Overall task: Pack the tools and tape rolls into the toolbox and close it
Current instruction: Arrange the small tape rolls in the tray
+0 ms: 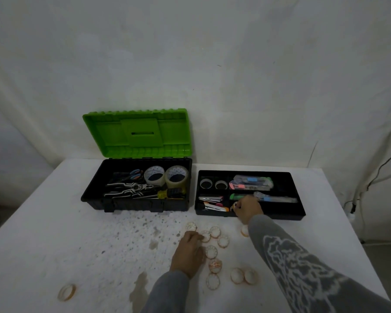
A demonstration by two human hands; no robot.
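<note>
1. A lone roll (67, 292) lies on the table (54, 233) at the near left, well apart from both hands.
2. Many small rolls (212, 281) lie in a loose bunch in the near middle, just right of the left hand (187, 251).
3. The left hand rests palm down on the table. Its bent fingers touch the far roll (205, 236) of the bunch. I cannot tell if it grips that roll.
4. The right hand (248, 210) reaches over the near edge of the tray (280, 215), which sits at the right. Its fingers pinch a small round thing (234, 207), orange and white, on the hand's left side.
5. In the tray, a stapler (213, 207) lies just left of that hand. Two dark rolls (205, 184) sit in the far left part.
6. The toolbox (133, 205) sits left of the tray, with its green lid (104, 132) standing open. Inside lie pliers (131, 188), scissors (134, 173), a screwdriver (167, 193) and two big rolls (176, 177).
</note>
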